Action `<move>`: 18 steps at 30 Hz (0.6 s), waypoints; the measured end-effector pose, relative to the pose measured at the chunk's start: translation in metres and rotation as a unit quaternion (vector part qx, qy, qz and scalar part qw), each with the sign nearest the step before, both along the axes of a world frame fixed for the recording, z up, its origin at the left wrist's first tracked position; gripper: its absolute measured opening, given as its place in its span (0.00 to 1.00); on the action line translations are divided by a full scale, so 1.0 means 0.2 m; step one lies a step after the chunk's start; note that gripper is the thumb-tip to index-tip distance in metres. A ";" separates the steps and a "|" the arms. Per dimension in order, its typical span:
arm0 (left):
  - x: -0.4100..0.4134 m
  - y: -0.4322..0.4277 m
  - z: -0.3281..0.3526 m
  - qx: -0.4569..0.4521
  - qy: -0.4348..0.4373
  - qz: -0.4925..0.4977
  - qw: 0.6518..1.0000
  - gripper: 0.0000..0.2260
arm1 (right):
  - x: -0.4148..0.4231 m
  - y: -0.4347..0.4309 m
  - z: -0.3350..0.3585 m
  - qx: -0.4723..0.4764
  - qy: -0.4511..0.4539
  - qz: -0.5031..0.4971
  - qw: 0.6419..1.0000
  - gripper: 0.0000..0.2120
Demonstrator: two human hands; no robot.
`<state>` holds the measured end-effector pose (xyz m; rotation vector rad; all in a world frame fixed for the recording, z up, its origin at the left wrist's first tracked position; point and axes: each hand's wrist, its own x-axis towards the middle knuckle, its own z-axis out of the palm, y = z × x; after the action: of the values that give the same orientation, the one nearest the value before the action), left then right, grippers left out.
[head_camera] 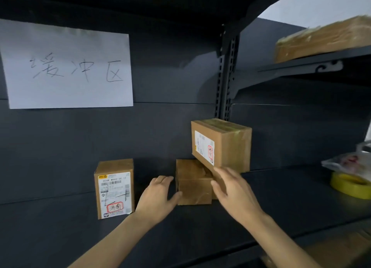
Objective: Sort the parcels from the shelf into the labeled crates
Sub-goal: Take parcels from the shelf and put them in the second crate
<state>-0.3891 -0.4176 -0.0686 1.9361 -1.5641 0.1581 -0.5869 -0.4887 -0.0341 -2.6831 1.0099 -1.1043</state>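
Three brown cardboard parcels stand on a dark shelf (281, 197). A small plain parcel (193, 184) sits in the middle. My left hand (158, 197) touches its left side with the thumb at its front corner. My right hand (232, 191) lies against its right side, fingers spread. A larger parcel with a white label (222, 145) rests tilted on top of the small one and leans toward the back wall. A third labelled parcel (114, 189) stands upright to the left, apart from my hands.
A white paper sign with handwriting (68, 67) hangs on the back panel. A yellow tape roll (349, 185) and a plastic bag (349, 161) lie at the right. Another taped parcel (323, 39) sits on the upper right shelf. A slotted upright (225, 83) divides the bays.
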 end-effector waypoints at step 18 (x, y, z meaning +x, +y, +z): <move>-0.30 -0.56 0.31 0.016 0.388 -0.035 0.921 0.24 | -0.14 -0.59 0.51 0.092 0.027 -0.067 0.993 0.27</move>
<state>-0.4487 -0.5295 -0.0069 1.6471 -1.0832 -0.6036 -0.6140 -0.6073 0.0684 -2.5453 1.2500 -0.9116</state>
